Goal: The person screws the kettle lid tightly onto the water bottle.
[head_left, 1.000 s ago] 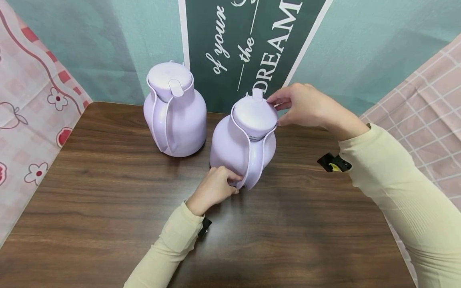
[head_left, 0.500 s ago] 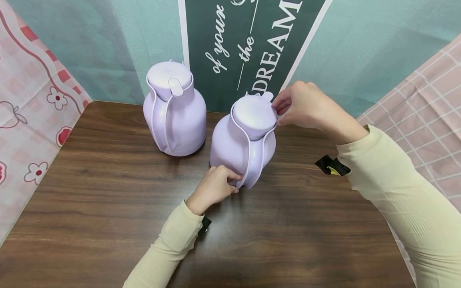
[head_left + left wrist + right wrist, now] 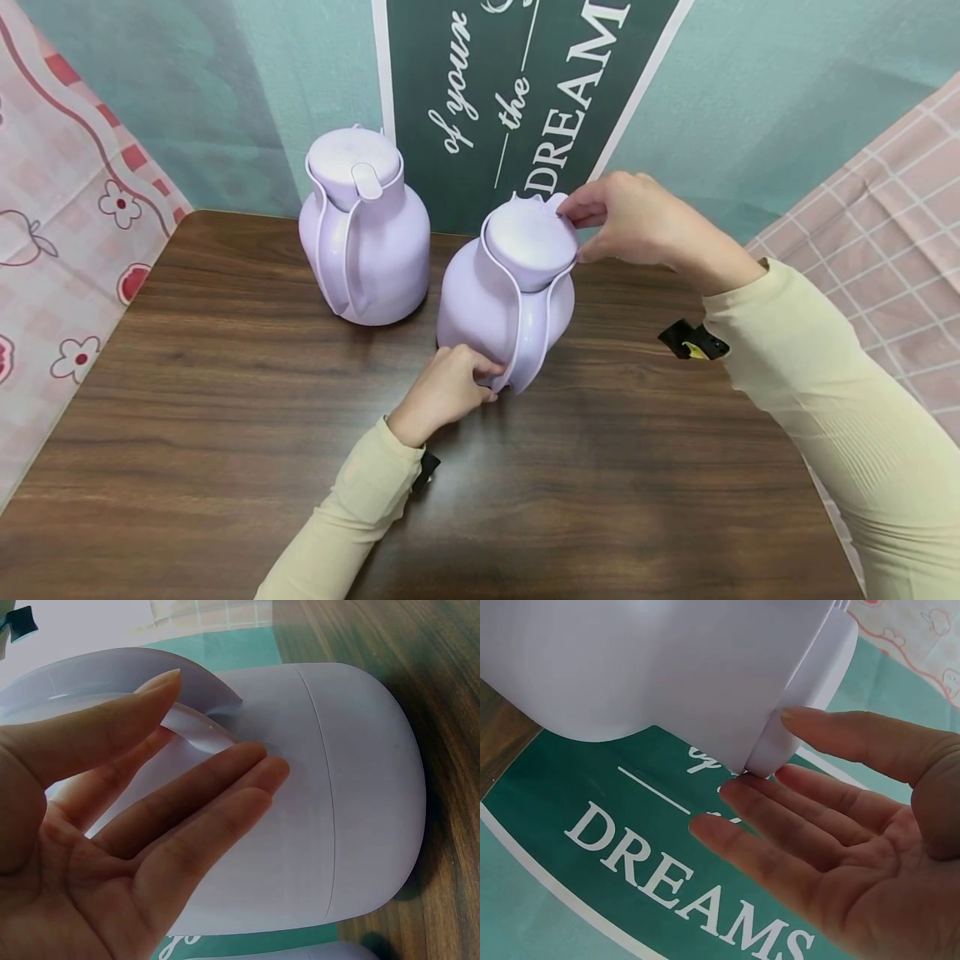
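Observation:
Two lilac thermos jugs stand upright on the table. My left hand (image 3: 446,387) pinches the lower end of the handle (image 3: 533,337) of the right-hand jug (image 3: 476,292). In the left wrist view, thumb and forefinger lie on either side of that handle (image 3: 199,733), with the other fingers extended along the body. My right hand (image 3: 637,218) holds the edge of this jug's round lid (image 3: 528,237), beside its small tab. The right wrist view has the thumb on the lid's side (image 3: 817,690) and fingertips at its far edge. The left-hand jug (image 3: 393,258) is untouched, its lid tab above the handle.
The brown wooden table (image 3: 225,442) carries both jugs near its back edge. Behind hangs a teal cloth (image 3: 750,108) with a dark green lettered panel (image 3: 480,175). Patterned pink cloths flank the left (image 3: 75,250) and right (image 3: 892,275).
The lid of the right-hand jug has turned clockwise, its tab shifting rightward. My right fingers have since moved slightly left, onto the tab's side. The left hand keeps its hold on the handle.

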